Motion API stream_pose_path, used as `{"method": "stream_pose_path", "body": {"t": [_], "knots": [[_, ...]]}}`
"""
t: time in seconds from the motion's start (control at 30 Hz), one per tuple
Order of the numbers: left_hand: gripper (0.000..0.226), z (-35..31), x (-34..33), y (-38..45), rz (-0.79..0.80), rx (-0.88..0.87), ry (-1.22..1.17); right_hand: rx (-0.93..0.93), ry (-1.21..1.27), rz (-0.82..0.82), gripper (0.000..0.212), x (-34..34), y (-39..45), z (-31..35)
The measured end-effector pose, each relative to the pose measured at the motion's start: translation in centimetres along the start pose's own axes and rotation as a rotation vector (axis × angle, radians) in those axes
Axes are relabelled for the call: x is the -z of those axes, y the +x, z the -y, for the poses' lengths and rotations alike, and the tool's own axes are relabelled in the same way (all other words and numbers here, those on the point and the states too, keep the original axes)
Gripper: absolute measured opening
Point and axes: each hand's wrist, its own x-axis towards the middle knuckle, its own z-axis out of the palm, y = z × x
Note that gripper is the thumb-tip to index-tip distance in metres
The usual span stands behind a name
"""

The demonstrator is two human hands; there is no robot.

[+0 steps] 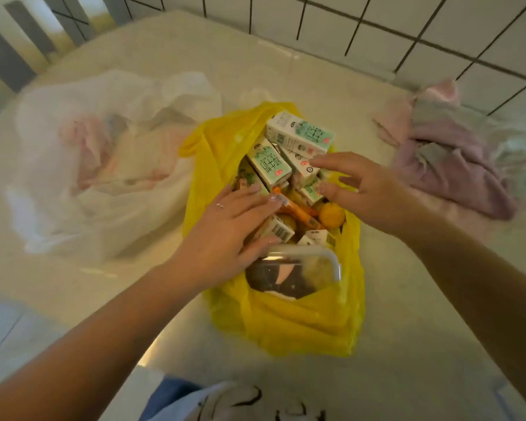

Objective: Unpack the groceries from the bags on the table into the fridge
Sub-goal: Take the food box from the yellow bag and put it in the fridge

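The left hand (225, 235) is laid flat with spread fingers on the packed goods, and the right hand (356, 189) is held open, gripping nothing, over the milk cartons (298, 133) in the yellow bag (286, 323) on the table (407, 344). Unpacking is judged barely begun, the bag being full: at least four cartons, one orange fruit (331, 214) and one clear lidded box (298, 268) are counted, with a white bag (88, 177) and a pink bag (456, 165) untouched.

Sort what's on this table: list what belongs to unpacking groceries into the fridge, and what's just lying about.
Part of the job:
yellow bag
milk cartons
clear lidded container
round yellow fruit
white bag
left hand
right hand

Lying about:
pink cloth
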Motion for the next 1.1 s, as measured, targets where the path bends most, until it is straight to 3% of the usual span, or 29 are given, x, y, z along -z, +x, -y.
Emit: {"method": "stream_pose_path", "body": {"t": [0.1,0.23,0.57,0.73,0.9,1.0,1.1], "knots": [[0.059,-2.0,-0.9,-2.5,0.060,0.066,0.017,-0.054,0.068,0.121,0.033,-2.2,-4.3,0.2],[0.059,-3.4,-1.3,-4.7,0.072,0.161,0.072,-0.133,0.028,0.199,0.036,-4.1,-7.0,0.1],[0.071,-3.3,-0.9,-6.8,0.121,0.299,0.152,-0.170,-0.044,0.323,0.031,-4.1,-5.8,0.3],[0.071,-3.3,-0.4,-6.6,0.081,0.372,0.114,-0.207,0.134,0.202,0.030,-3.1,-6.4,0.1],[0.078,-3.4,0.0,-5.9,0.043,0.435,0.017,-0.281,0.369,-0.063,0.026,-1.1,-7.2,-0.2],[0.077,-3.9,0.2,-4.7,0.030,0.460,-0.089,-0.298,0.549,-0.206,0.022,-0.7,-7.5,0.5],[0.076,-4.9,0.9,-3.2,-0.080,0.448,-0.284,-0.305,0.713,-0.317,0.024,-0.7,-7.5,1.5]]}}
